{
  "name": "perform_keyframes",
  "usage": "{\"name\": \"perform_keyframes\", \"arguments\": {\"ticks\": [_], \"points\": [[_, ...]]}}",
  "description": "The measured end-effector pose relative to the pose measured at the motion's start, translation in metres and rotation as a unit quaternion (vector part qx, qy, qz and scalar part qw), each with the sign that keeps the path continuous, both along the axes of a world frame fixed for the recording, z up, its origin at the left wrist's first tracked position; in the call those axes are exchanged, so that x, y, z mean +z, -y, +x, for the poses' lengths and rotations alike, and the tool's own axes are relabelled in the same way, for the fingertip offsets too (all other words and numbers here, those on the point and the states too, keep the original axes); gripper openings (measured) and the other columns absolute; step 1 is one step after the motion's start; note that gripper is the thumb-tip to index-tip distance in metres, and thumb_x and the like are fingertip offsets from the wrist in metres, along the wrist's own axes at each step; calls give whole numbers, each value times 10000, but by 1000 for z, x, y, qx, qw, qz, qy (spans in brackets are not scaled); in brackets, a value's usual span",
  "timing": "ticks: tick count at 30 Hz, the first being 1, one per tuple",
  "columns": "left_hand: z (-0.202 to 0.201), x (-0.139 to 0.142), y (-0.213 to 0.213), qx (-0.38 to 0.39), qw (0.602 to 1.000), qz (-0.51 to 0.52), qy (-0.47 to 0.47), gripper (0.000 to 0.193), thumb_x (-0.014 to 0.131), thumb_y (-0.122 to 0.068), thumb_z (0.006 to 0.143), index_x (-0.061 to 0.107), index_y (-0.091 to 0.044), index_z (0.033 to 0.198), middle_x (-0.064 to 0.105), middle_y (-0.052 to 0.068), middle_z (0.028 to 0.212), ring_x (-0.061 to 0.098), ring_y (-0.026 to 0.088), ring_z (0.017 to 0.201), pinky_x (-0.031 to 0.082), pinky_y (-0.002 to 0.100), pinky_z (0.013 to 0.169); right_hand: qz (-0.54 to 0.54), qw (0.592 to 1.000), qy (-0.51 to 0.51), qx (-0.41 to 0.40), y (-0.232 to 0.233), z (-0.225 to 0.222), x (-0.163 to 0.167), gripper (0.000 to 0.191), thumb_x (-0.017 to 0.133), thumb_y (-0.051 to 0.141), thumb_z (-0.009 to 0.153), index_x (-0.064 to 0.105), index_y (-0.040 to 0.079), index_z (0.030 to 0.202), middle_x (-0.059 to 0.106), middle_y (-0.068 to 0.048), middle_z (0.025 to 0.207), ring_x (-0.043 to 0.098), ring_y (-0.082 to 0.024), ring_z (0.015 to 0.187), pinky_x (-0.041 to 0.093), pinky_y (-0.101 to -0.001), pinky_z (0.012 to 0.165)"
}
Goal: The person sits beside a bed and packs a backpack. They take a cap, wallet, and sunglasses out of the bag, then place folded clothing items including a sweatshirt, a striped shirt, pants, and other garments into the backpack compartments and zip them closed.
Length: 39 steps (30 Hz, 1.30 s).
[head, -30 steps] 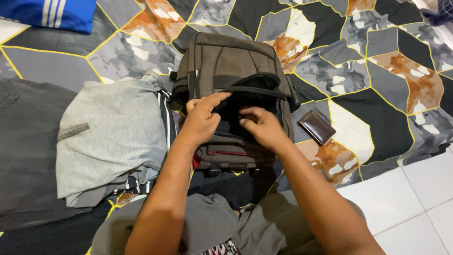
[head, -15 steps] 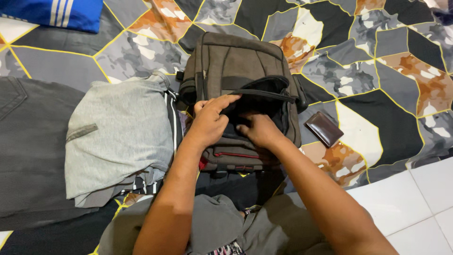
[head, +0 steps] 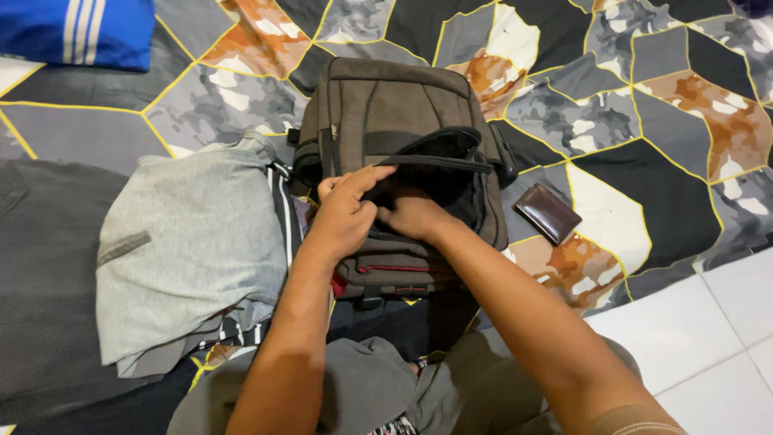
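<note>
Patterned bedding (head: 612, 217) lies under a brown backpack (head: 394, 113), just ahead of both hands; the left hand (head: 346, 213) pinches its open pocket edge, fingers curled shut on it; the right hand (head: 415, 213) is tucked inside, its grip hidden. Holding that edge taut and wide should ease the reach; a brown wallet (head: 547, 213) lies right of the right hand, folded grey clothes (head: 185, 250) left of the left hand.

Backpack (head: 394, 113) on mat (head: 644, 185), folded clothes (head: 189, 242) left, wallet (head: 547, 213) right, both hands (head: 346, 217) in its opening

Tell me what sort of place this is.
Probably a room in a home, with someone sitting on the floor. A patterned mat lies over white floor tiles, and folded clothes sit beside a brown backpack that both hands are working at.
</note>
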<state>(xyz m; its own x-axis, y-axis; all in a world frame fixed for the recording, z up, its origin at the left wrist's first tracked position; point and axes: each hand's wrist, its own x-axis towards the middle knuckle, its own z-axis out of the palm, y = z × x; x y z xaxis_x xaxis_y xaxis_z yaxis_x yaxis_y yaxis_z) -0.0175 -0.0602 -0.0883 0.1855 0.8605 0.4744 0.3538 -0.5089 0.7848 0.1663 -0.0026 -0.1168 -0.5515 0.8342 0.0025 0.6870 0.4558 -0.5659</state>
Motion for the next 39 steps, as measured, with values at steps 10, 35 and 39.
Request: {"name": "perform_keyframes", "arguments": {"ticks": [10, 35, 39], "points": [[-7, -4, 1, 11, 1000, 20, -16, 614, 534, 6, 758, 659, -156, 1338, 693, 74, 1338, 618, 214, 1211, 326, 380, 1058, 88, 994, -41, 51, 4, 0, -7, 502, 686, 282, 888, 633, 31, 1320, 650, -249, 1295, 592, -434, 1207, 460, -484, 1030], [-12, 8, 22, 86, 993, 12, -85, 624, 699, -81, 845, 599, -178, 1454, 661, 119, 1387, 576, 233, 1303, 287, 401, 1138, -29, 959, -115, -259, 31, 145, 2, 324, 696, 282, 898, 741, 63, 1132, 790, -137, 971, 760, -234, 900, 573, -349, 823], [-13, 5, 23, 71, 995, 2, -64, 612, 686, -76, 847, 592, -161, 1446, 668, 105, 1385, 579, 220, 1312, 275, 396, 1130, 26, 915, -103, -389, -5, 175, -5, 289, 680, 273, 933, 750, 55, 1110, 784, -150, 965, 769, -263, 838, 577, -369, 802]]}}
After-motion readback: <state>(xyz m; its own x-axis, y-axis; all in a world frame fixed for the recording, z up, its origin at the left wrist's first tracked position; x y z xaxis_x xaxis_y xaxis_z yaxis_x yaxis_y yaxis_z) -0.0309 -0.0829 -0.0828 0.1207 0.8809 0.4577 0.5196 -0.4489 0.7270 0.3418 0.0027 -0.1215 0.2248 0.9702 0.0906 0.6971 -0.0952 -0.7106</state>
